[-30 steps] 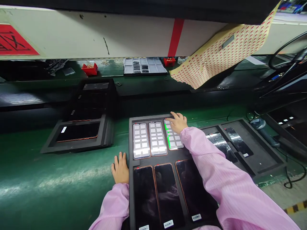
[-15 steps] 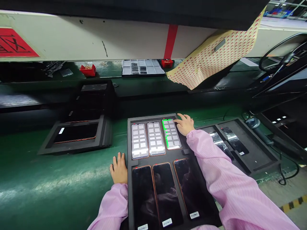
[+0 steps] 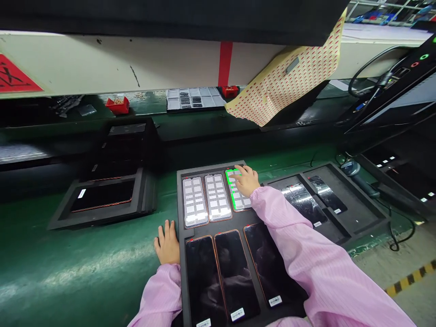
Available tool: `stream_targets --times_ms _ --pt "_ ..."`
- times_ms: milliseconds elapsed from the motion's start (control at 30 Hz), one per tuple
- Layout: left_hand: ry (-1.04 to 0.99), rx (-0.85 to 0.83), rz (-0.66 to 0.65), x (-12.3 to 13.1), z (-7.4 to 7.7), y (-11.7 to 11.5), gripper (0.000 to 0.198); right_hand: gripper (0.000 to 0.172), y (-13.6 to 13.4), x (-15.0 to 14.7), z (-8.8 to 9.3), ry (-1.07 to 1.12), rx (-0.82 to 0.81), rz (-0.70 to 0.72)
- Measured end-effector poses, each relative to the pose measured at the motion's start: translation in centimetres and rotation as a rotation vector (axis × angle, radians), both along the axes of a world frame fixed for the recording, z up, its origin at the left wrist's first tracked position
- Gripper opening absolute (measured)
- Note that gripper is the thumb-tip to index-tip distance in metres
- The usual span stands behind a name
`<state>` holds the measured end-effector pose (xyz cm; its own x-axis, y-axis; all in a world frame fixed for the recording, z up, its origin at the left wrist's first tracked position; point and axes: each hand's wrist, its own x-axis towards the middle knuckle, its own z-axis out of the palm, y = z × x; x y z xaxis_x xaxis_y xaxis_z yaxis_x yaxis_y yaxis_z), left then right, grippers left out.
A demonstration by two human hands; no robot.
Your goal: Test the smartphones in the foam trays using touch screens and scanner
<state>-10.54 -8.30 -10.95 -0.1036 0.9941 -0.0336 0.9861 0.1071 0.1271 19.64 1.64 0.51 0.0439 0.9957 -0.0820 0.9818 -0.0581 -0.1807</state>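
Head view: I note right hand [image 3: 245, 181], grip apart, over the green-marked phone [image 3: 237, 194], gray tray [image 3: 204, 228]'s upper row. Left hand [image 3: 167, 247], also spread, beside the tray, probably braces it. 6 phones [image 3: 235, 274] lie face-up, presumably for touch access.
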Motion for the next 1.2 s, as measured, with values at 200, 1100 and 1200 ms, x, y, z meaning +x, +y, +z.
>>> stream_targets --times_ms 200,1100,1200 --pt "-0.006 -0.005 0.003 0.1 0.2 0.0 0.049 0.045 -1.1 3.1 -0.2 0.035 0.047 -0.150" --pt "-0.033 0.022 0.017 0.2 0.1 0.1 0.050 0.044 -3.1 1.4 0.1 -0.013 0.042 -0.038" --pt "-0.032 0.027 0.017 0.1 -0.1 0.1 0.051 0.044 -3.9 3.0 -0.2 -0.010 0.067 -0.095"
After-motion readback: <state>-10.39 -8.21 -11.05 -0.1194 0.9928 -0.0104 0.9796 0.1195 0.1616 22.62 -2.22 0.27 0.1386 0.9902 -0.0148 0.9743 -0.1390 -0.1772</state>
